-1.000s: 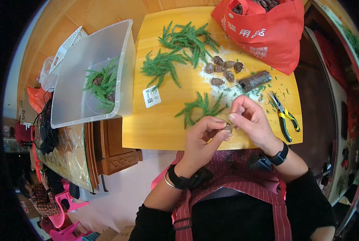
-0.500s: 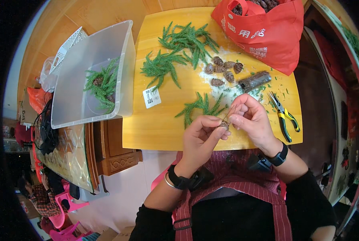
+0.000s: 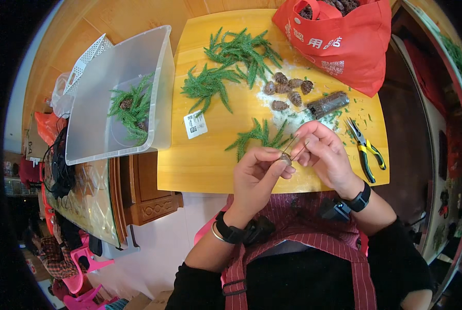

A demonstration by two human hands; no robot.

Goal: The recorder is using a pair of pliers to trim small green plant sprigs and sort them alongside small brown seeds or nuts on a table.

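Between the fingertips of my left hand [image 3: 259,173] is a small brown pine cone [image 3: 284,159], pinched over the table's near edge. From it two ends of a thin dark wire [image 3: 299,151] stick up. My right hand [image 3: 326,157] has its fingers closed on the wire, just right of the cone. Beyond my hands lies a green artificial pine sprig [image 3: 258,137]. Several loose pine cones [image 3: 294,98] rest on white powder, with a dark bundle of wire in clear wrap [image 3: 328,105] beside them. Long-nose pliers [image 3: 364,150] with black and yellow handles lie right of my right hand.
More green sprigs [image 3: 208,85] and a white label [image 3: 195,124] are on the yellow table [image 3: 189,165]. A red bag [image 3: 339,46] of pine cones stands at the far right. Left of the table, a clear plastic bin [image 3: 86,124] holds a sprig with cones [image 3: 132,111]. A person [image 3: 55,256] sits far left.
The two wire ends now stand wider apart above the cone. My right fingers have shifted slightly along the wire, and the cone has moved a little left.
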